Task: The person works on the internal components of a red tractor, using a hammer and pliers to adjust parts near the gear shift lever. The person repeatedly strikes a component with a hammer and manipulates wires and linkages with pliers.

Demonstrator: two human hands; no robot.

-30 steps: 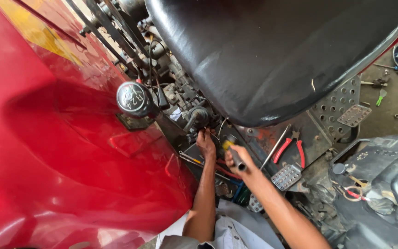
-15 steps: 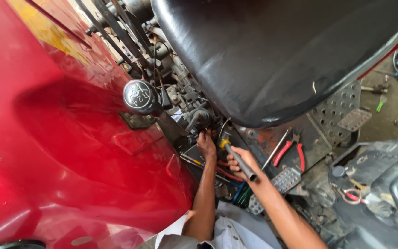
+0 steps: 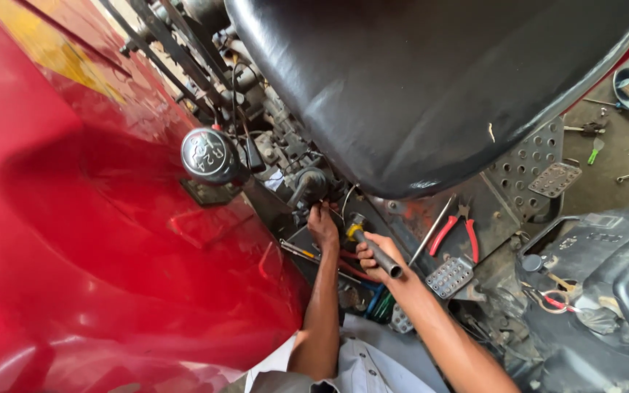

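Steel-grey tool handle [image 3: 378, 252] now fully in the right hand [image 3: 370, 260], fingers wrapped round it, yellow-banded tip aimed at the fittings under the black seat [image 3: 431, 80]. A second ago it barely showed. Left hand [image 3: 322, 225] unmoved, fingers curled into the fittings; what they hold is hidden.
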